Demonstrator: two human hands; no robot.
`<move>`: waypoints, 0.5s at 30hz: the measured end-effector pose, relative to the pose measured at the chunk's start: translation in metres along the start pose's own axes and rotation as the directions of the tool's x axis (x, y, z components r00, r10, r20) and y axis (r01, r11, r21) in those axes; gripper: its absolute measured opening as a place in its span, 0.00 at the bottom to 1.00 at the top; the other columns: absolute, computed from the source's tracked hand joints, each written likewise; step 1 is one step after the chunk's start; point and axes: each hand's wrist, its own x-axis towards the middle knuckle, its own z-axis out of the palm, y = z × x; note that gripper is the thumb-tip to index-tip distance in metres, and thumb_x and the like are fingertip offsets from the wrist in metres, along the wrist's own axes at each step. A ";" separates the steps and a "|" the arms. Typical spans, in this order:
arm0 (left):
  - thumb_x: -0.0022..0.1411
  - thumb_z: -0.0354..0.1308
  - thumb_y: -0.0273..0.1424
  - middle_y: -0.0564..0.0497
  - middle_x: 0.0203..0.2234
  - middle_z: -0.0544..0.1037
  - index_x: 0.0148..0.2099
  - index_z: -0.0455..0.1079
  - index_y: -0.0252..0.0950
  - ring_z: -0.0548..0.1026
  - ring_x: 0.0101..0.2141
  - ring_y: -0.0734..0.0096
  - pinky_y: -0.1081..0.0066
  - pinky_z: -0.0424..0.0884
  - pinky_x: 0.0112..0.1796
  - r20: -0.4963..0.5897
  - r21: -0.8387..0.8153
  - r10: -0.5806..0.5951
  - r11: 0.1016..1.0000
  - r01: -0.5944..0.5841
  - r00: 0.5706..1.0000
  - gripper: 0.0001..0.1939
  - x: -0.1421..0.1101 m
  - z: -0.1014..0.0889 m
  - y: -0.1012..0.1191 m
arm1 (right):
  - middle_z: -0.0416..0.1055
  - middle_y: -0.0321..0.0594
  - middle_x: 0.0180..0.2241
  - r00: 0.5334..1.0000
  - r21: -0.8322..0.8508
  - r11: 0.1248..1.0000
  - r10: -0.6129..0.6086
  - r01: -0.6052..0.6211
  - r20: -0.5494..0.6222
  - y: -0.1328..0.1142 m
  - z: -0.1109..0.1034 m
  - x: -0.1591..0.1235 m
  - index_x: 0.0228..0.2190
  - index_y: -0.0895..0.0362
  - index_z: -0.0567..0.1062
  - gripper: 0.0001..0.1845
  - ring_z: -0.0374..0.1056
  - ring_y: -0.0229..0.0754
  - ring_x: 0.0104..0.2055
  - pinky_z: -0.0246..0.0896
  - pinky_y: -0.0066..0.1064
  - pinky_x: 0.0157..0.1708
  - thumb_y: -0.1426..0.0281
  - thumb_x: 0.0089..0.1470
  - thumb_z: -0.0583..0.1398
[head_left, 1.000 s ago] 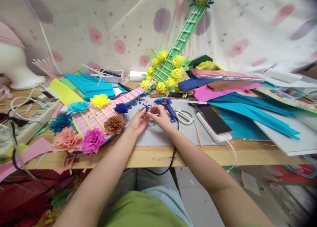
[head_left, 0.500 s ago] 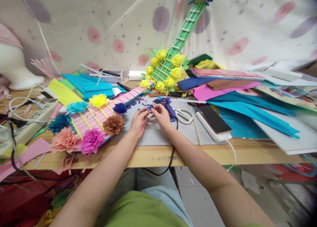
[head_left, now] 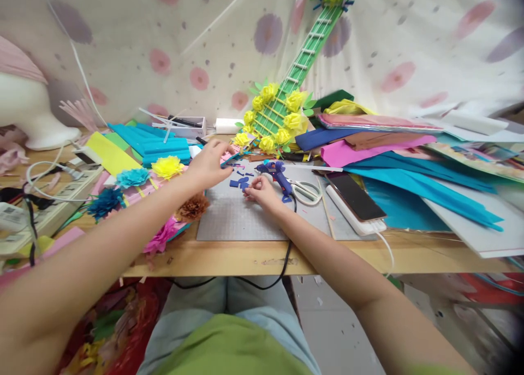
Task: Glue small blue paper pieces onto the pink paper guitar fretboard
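My left hand [head_left: 210, 161] is raised over the neck of a pink paper guitar [head_left: 177, 184], its fingers curved and apart with nothing seen in them. The forearm covers much of the guitar's body, which carries yellow, blue, brown and magenta paper flowers. Low over the grey cutting mat [head_left: 229, 222], my right hand [head_left: 262, 192] is pinched, with a small blue paper piece [head_left: 244, 185] at its fingertips. Other blue scraps [head_left: 234, 183] lie just left of it. Behind the right hand sits a blue glue gun [head_left: 277, 173], beside white-handled scissors [head_left: 307, 192].
A green paper guitar [head_left: 282, 105] with yellow flowers leans at the back. To the right lie a phone [head_left: 356, 196] on a white power bank and stacked coloured paper [head_left: 426, 176]. A power strip [head_left: 61, 206] is at left. The black glue-gun cable [head_left: 286, 255] hangs over the table edge.
My hands were together at the small blue piece. The left hand has moved away, left and up, over the pink guitar's neck; the right has shifted slightly down and stays by the blue scraps.
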 end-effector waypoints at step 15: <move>0.41 0.60 0.32 0.39 0.53 0.63 0.52 0.62 0.34 0.59 0.55 0.48 0.57 0.57 0.53 0.348 0.369 0.013 0.917 -0.149 0.938 0.33 -0.015 0.012 -0.063 | 0.64 0.24 0.17 0.989 -0.153 0.984 0.104 -0.087 0.108 -0.010 0.033 0.001 0.30 0.53 0.55 0.21 0.65 0.33 0.19 0.63 0.25 0.20 0.81 0.38 0.61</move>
